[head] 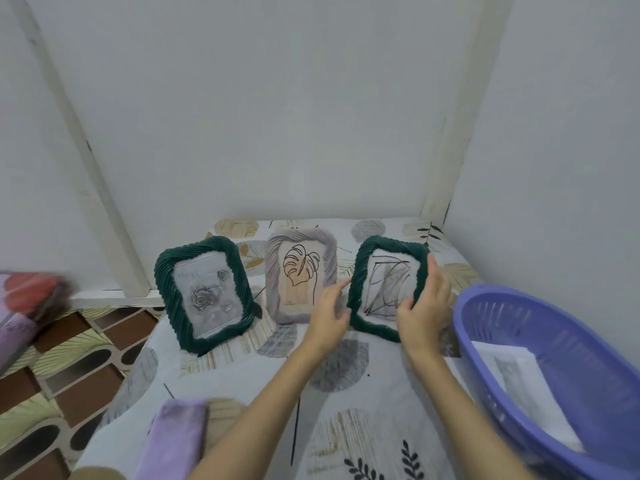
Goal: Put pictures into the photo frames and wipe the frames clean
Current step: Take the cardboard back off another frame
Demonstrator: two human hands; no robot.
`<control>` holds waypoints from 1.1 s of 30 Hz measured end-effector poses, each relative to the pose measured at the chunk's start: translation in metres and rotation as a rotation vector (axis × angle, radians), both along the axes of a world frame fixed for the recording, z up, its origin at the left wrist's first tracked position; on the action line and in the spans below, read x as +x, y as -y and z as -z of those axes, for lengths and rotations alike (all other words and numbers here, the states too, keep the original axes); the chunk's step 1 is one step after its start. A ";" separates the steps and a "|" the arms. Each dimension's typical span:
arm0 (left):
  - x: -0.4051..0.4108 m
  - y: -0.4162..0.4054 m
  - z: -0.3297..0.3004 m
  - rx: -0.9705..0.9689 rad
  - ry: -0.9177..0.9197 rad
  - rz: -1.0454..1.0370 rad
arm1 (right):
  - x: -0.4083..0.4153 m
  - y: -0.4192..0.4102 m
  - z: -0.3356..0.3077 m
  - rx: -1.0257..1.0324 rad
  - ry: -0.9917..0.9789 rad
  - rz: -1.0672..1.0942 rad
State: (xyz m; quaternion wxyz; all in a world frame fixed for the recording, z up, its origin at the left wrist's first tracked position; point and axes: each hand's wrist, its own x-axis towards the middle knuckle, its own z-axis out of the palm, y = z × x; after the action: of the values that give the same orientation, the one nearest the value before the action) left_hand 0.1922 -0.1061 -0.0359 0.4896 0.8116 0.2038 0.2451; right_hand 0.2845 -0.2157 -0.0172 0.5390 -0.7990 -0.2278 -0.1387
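Observation:
Three photo frames stand in a row on the patterned tablecloth point(249, 382). A dark green frame point(204, 292) at the left holds a grey rose picture. In the middle, a pale grey frame point(300, 275) shows a line-drawn leaf. The dark green frame point(384, 289) on the right holds a line drawing and tilts a little. My right hand point(424, 306) grips its right edge, thumb on the front. My left hand point(329, 311) is beside its left edge with relaxed fingers, the forefinger pointing at the rim. A folded lilac cloth point(173, 441) lies at the near left.
A purple plastic basket point(512, 306) with white paper sheets point(523, 386) inside stands at the right, close to my right arm. White walls enclose the table's back and right. Patterned floor tiles and a blurred red-and-lilac bundle point(27, 306) are at the left.

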 end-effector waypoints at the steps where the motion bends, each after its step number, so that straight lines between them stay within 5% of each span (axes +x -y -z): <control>1: 0.007 0.003 -0.003 -0.083 -0.009 0.028 | 0.010 0.003 -0.004 -0.027 -0.056 0.004; 14: 0.001 0.011 -0.023 -0.260 0.063 0.039 | 0.020 0.031 -0.007 0.219 -0.399 -0.320; 23: -0.094 0.033 -0.027 -0.468 0.193 -0.060 | -0.033 0.057 -0.004 0.093 -0.501 -0.577; 27: -0.120 0.042 -0.033 -0.295 0.251 -0.163 | -0.065 0.054 -0.016 -0.076 -0.188 -0.440; 33: -0.132 0.061 -0.040 -0.005 0.235 -0.169 | -0.107 0.038 -0.049 0.058 -0.297 -0.633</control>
State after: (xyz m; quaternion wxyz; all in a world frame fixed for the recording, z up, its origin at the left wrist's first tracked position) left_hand 0.0605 -0.1673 0.0043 0.4898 0.7558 0.2133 0.3786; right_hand 0.1773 -0.2541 0.0314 0.6051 -0.6845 -0.3792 0.1464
